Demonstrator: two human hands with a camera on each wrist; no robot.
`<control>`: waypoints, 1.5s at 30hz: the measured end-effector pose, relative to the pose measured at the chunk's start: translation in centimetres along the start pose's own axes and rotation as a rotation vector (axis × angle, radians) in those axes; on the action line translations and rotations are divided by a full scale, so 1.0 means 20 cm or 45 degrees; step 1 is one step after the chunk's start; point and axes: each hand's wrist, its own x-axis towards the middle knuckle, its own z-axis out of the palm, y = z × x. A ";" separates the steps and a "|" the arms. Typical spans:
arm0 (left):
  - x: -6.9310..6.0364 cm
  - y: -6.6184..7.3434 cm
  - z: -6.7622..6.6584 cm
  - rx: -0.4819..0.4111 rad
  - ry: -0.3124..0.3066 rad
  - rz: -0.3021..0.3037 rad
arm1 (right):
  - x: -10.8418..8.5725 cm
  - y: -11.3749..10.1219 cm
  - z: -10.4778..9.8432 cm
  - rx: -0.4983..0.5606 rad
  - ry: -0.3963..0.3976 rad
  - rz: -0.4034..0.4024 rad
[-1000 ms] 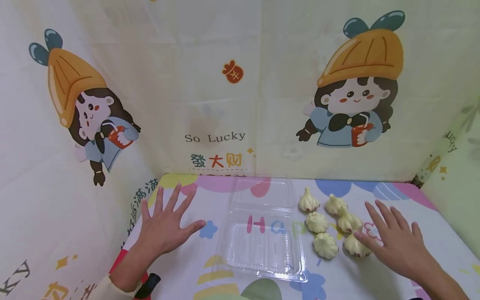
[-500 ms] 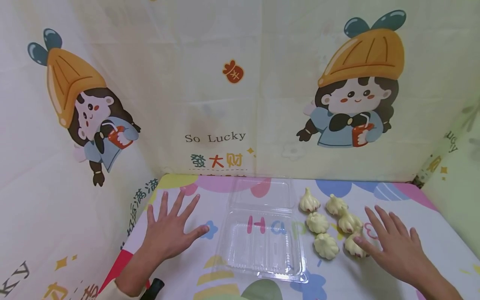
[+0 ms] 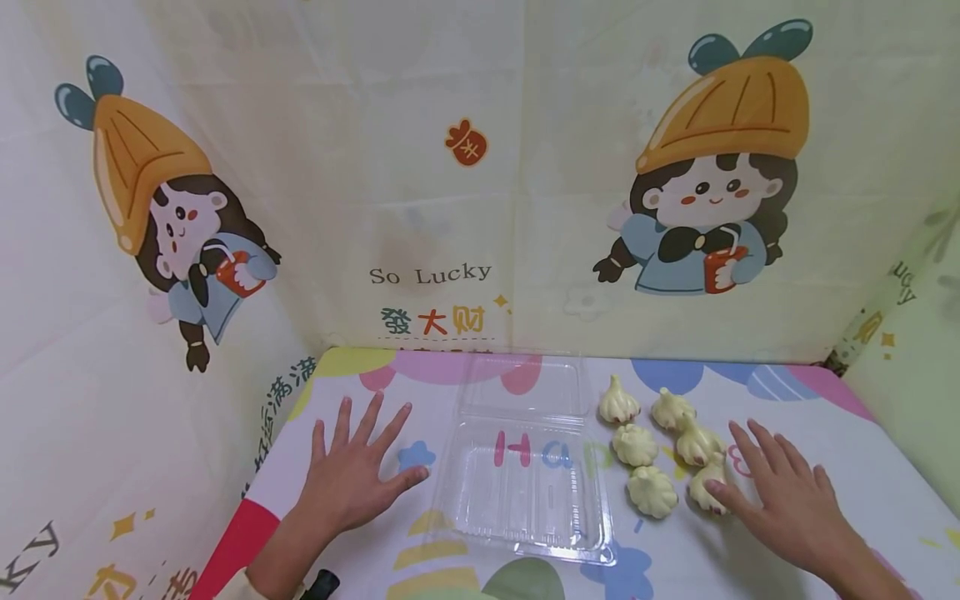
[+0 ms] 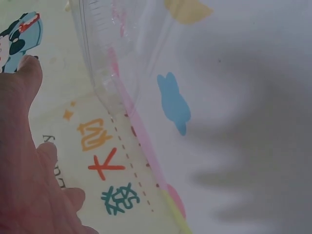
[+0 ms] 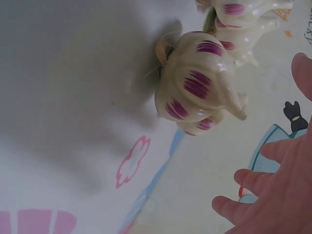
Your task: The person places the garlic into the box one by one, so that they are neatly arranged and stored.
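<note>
My left hand (image 3: 348, 479) hovers with fingers spread, holding nothing, just left of a clear plastic clamshell container (image 3: 525, 500). The container lies with its lid folded back towards the wall, and nothing is in it. To its right, several white garlic bulbs (image 3: 651, 492) stand in two rough columns. My right hand (image 3: 787, 500) is held flat beside them, fingers apart; its thumb overlaps the nearest right bulb (image 3: 705, 492) in the head view. Purple streaks mark that bulb (image 5: 195, 83) in the right wrist view, where the fingers (image 5: 258, 183) appear apart from it.
A patterned cloth (image 3: 360, 567) covers the table. Behind it hangs a cream printed curtain (image 3: 555, 233), which also closes off both sides. A dark strap (image 3: 322, 585) shows by my left wrist, and a red patch (image 3: 238, 546) marks the left table edge.
My left hand has drifted right and nearer to me, closer to the container. The right hand has sunk slightly towards me. Container and garlic bulbs stay put.
</note>
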 end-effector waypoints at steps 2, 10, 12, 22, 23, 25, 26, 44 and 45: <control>0.00 0.01 0.01 -0.016 -0.015 0.004 | -0.01 0.00 0.01 0.000 0.022 -0.011; 0.00 0.03 0.06 -0.134 -0.121 0.038 | -0.03 0.02 0.08 0.053 0.165 -0.102; 0.00 0.04 0.06 -0.233 -0.163 0.047 | -0.02 0.02 0.09 0.090 0.160 -0.103; 0.02 0.08 0.08 -0.750 -0.380 -0.188 | 0.00 0.02 0.12 0.298 0.073 -0.061; 0.03 0.08 0.08 -0.799 -0.388 -0.223 | 0.00 0.02 0.12 0.308 0.067 -0.051; 0.05 0.08 0.09 -0.910 -0.419 -0.283 | 0.00 0.02 0.12 0.320 0.053 -0.013; 0.06 0.08 0.09 -0.988 -0.434 -0.307 | 0.00 0.02 0.12 0.326 0.043 0.013; 0.07 0.08 0.17 -1.590 -0.601 -0.384 | -0.02 -0.04 0.13 0.392 0.077 0.215; 0.07 0.08 0.18 -1.599 -0.604 -0.383 | -0.02 -0.04 0.14 0.384 0.076 0.213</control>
